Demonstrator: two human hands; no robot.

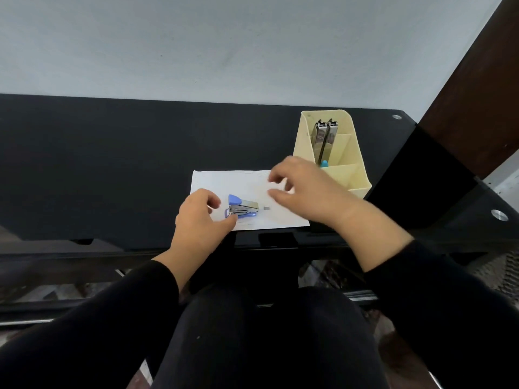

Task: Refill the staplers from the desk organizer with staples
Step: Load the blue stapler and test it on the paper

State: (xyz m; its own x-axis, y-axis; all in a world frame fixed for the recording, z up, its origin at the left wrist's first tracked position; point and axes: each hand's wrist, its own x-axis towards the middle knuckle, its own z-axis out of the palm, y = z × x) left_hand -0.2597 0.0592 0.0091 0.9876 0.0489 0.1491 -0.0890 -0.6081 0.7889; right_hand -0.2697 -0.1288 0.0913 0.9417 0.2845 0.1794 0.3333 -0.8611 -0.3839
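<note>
Your blue stapler (pixel 243 206) lies on the paper (pixel 247 178) at centre frame, with a staple strip (pixel 266 208) just to its right. Your left hand (pixel 200 217) curls at its left end, thumb touching; I cannot tell whether that grip pinches it. Your right hand (pixel 304 189) hovers, grip apart and empty. Loading looks to be the step in hand. Next, pinch the small strip cleanly and seat it in the stapler. A second stapler (pixel 325 138) stands in the organizer (pixel 356 178) on the desk (pixel 112 164), right of centre.

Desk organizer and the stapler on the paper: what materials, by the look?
Desk organizer: probably moulded plastic, cream, matte; thin even walls and dividers. Stapler: blue parts look like glossy plastic; the magazine between them is bright metal, reflecting light. The sheet under it looks like plain white paper.
</note>
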